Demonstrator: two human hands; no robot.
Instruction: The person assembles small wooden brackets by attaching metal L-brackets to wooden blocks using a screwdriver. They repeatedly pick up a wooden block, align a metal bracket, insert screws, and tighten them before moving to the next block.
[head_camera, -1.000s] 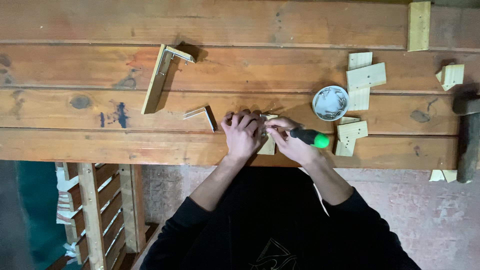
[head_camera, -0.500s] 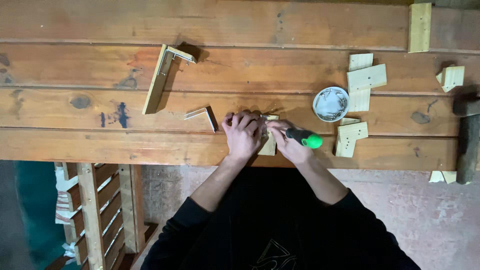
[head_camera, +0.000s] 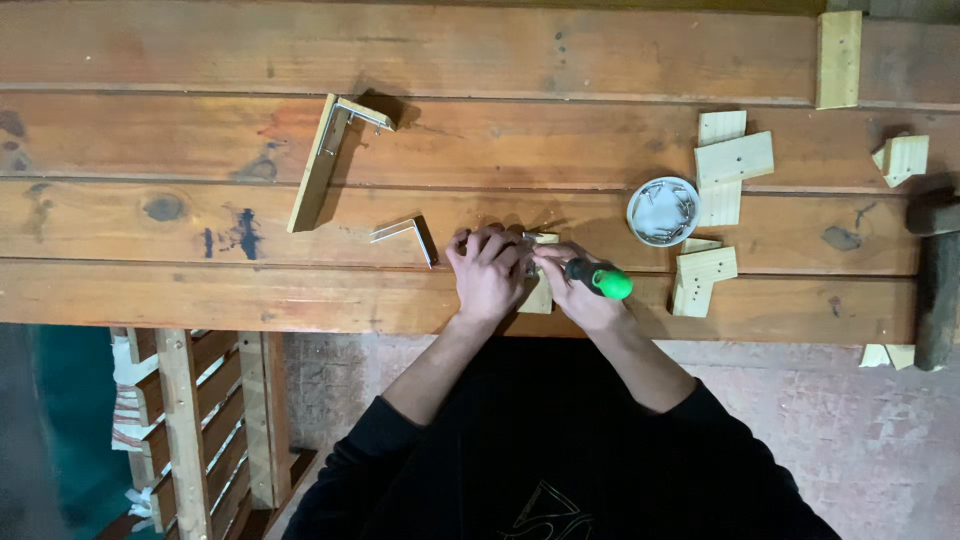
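Left hand (head_camera: 487, 268) curls over a small wood block (head_camera: 540, 292) at the desk (head_camera: 150, 290) edge; right hand (head_camera: 575, 290), just beside it, grips a green-handled screwdriver (head_camera: 598, 278), shaft pointing left toward the block.

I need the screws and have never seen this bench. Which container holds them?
On the plank workbench, look just right of the right hand. The small round white dish sits beside pale wooden offcuts; it alone is round, with metal fasteners inside.
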